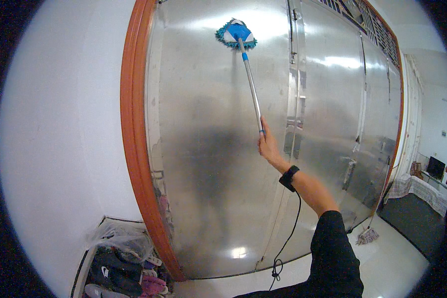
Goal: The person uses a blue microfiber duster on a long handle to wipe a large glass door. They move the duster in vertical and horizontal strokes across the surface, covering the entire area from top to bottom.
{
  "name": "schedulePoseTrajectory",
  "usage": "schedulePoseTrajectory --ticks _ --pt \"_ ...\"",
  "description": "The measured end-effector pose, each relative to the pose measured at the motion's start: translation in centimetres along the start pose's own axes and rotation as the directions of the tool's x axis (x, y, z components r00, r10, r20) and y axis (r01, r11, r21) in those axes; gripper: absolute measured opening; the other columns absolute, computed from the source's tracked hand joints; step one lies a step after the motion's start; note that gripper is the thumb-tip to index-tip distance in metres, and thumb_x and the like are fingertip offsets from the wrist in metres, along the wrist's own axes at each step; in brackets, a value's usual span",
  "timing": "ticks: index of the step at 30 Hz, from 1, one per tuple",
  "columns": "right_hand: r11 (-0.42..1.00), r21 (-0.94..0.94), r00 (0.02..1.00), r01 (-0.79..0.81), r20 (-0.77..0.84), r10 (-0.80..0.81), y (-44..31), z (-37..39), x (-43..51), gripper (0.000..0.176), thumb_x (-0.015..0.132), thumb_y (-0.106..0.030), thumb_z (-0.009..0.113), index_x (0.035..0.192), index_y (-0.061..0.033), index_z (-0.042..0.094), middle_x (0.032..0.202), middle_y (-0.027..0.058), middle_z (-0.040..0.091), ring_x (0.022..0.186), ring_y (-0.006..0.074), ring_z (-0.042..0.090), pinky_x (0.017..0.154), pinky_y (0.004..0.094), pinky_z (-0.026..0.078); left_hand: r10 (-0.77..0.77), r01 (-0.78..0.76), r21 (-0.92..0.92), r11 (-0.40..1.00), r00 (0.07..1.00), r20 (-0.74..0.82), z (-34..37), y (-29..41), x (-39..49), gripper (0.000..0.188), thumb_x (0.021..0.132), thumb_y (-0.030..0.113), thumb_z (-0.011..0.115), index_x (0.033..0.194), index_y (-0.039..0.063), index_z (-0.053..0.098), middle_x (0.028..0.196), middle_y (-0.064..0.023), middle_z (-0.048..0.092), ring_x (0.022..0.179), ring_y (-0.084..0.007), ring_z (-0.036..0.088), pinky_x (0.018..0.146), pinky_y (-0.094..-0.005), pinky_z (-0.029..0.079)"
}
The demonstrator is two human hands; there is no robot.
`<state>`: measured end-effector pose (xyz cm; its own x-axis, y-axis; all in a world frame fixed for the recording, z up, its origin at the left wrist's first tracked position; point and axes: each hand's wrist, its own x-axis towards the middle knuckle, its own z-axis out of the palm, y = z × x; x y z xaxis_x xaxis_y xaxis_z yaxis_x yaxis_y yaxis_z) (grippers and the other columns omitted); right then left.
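Note:
My right hand (269, 146) grips the lower part of a silver telescopic pole (252, 83) with blue joints. At its upper end, a triangular mop head (238, 34) with a blue-and-white plate and teal chenille fringe is against or close to a large metal door panel (208, 156); I cannot tell whether it touches. A black wrist strap (289, 178) sits on my right wrist, and a thin black cable (291, 234) hangs from it in a loose knot. My left hand is out of view.
A reddish-brown door frame (138, 130) edges the metal panels, beside a white wall (63, 130). Shoes (115, 270) and crumpled clear plastic (123, 236) fill a rack at lower left. At right, a string mop (367, 236) stands on the pale floor near a cloth-draped table (417, 190).

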<state>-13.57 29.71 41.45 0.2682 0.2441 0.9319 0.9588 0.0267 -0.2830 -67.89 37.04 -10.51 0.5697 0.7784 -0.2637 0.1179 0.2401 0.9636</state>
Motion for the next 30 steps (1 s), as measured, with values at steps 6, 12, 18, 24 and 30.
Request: schedulePoseTrajectory --ticks 6,12,18,24,30 --pt "0.979 0.131 0.988 -0.155 0.002 0.156 -3.8 -0.9 8.8 0.05 0.096 -0.014 0.035 0.142 -0.0284 0.023 0.064 0.0033 0.045 0.043 0.0104 0.041 0.038 0.0262 0.039 -0.015 0.015 -0.019 1.0 1.0 0.012 -0.9 0.0 0.8 0.03 0.083 0.026 0.063 0.099 0.002 0.059 0.074 -0.0088 0.056 0.063 -0.0213 0.056 0.06 -0.0345 0.049" --pt "0.868 0.424 0.966 -0.259 0.108 0.236 -12.3 -0.1 19.7 0.05 0.096 -0.016 0.033 0.144 -0.0249 0.017 0.065 0.0048 0.045 0.044 0.0116 0.042 0.038 0.027 0.04 -0.037 0.037 -0.034 0.999 0.999 0.009 -2.0 -0.3 1.0 0.029 0.082 0.026 0.063 0.099 0.002 0.059 0.075 -0.0089 0.056 0.065 -0.0215 0.056 0.061 -0.0349 0.049" --pt "0.958 0.242 0.988 -0.153 0.065 0.142 -11.5 6.8 16.6 0.051 0.096 -0.017 0.032 0.144 -0.0236 0.017 0.066 0.0045 0.045 0.046 0.0114 0.042 0.039 0.0274 0.04 -0.063 0.064 -0.043 0.997 0.998 0.021 -2.8 -0.8 1.1 0.029 0.082 0.025 0.064 0.099 0.002 0.059 0.077 -0.0089 0.057 0.067 -0.0217 0.056 0.063 -0.0353 0.049" --pt "0.998 0.062 0.99 0.032 0.138 -0.04 -7.2 9.5 1.9 0.055 0.092 -0.008 0.037 0.143 -0.0211 0.02 0.132 0.0213 0.043 0.113 0.0355 0.05 0.095 0.0409 0.039 -0.077 0.079 -0.046 0.996 0.996 0.043 -3.7 -0.8 1.5 0.029 0.082 0.025 0.064 0.099 0.002 0.059 0.079 -0.009 0.057 0.068 -0.022 0.057 0.064 -0.0358 0.05" --pt "0.996 0.06 0.993 0.07 0.095 -0.075 -6.6 9.1 0.3 0.056 0.091 -0.006 0.037 0.142 -0.025 0.026 0.087 0.007 0.056 0.056 0.0118 0.046 0.055 0.028 0.044 -0.087 0.089 -0.057 0.994 0.995 0.049 -4.6 -1.0 1.4 0.029 0.082 0.024 0.064 0.1 0.002 0.059 0.08 -0.009 0.057 0.07 -0.0222 0.057 0.065 -0.0362 0.05"
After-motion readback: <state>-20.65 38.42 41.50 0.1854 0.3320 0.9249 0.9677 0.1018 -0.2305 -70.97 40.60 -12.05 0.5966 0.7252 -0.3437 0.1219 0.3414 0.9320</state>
